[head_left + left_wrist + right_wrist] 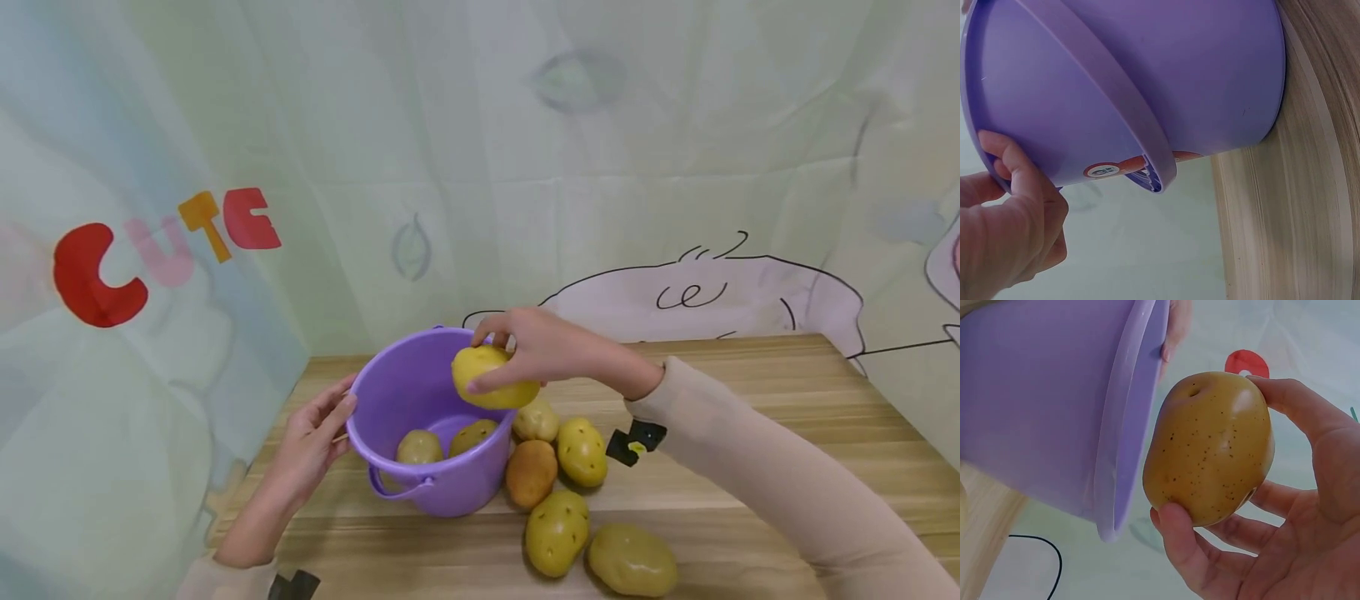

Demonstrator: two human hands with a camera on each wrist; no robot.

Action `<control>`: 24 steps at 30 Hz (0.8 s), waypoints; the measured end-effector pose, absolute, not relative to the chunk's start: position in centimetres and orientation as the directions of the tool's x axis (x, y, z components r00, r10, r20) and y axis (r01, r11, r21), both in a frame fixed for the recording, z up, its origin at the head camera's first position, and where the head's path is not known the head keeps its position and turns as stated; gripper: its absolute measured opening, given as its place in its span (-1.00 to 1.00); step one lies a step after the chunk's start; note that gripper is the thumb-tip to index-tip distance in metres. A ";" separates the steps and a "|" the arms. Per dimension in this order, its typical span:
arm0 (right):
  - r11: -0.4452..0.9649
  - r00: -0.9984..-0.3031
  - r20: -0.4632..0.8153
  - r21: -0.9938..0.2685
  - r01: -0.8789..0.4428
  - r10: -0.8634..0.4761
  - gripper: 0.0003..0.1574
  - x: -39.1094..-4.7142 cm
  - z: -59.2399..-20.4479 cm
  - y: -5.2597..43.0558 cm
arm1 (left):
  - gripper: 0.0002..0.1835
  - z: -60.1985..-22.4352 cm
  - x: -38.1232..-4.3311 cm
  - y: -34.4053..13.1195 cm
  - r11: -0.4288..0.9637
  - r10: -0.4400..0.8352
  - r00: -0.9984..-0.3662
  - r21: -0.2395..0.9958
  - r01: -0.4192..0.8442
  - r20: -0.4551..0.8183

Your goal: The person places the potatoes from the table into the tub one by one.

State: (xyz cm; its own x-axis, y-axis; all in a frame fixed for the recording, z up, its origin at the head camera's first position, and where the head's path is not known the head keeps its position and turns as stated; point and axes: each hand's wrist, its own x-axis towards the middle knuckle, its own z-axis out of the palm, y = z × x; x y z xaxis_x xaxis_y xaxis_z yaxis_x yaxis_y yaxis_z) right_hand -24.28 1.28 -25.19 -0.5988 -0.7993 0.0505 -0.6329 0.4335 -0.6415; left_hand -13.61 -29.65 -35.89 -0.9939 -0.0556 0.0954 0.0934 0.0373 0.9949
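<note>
A purple bucket (pixel 457 483) stands on the wooden table, its mouth tilted toward the head camera. My left hand (pixel 309 437) pinches its left rim between thumb and fingers; the left wrist view shows this grip from outside the bucket (pixel 1210 75). Over the right side of the mouth, my right hand (pixel 543 346) holds a yellow potato (pixel 480 367). Up close in the right wrist view, dark specks dot this potato (pixel 1210 450), and thumb and fingers grip its ends beside the rim. Inside the bucket lie a pale potato (pixel 420 447) and a speckled potato (pixel 474 435).
Right of the bucket, several more lie on the table (pixel 750 467): a pale potato (pixel 536 420), yellow potatoes (pixel 582 452) with dark eyes, a brown oval one (pixel 532 475) and a smooth potato (pixel 632 560) in front. A printed cloth (pixel 450 167) hangs behind.
</note>
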 end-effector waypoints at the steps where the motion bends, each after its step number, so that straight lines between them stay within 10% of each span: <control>1: 0.432 -0.596 0.055 -0.636 -0.639 -0.801 -0.33 -24.3 -25.3 1.0 | -0.40 -35.9 -13.6 -29.6 0.037 -0.054 -0.994 0.995 0.094 0.096; 24: 0.364 -0.478 0.127 -0.491 -0.791 -0.869 -0.36 -24.4 -27.0 -2.1 | -0.41 -36.0 -13.7 -29.6 0.036 -0.074 -0.993 0.995 0.088 0.091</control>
State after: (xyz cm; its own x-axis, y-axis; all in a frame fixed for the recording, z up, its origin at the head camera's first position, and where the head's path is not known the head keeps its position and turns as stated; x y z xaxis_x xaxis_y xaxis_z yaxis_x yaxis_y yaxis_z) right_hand -24.37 -2.06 -26.95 -0.4784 -0.8690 0.1266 -0.7914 0.3641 -0.4911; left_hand -13.66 -29.62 -35.96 -0.9931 -0.0739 0.0907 0.0882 0.0363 0.9954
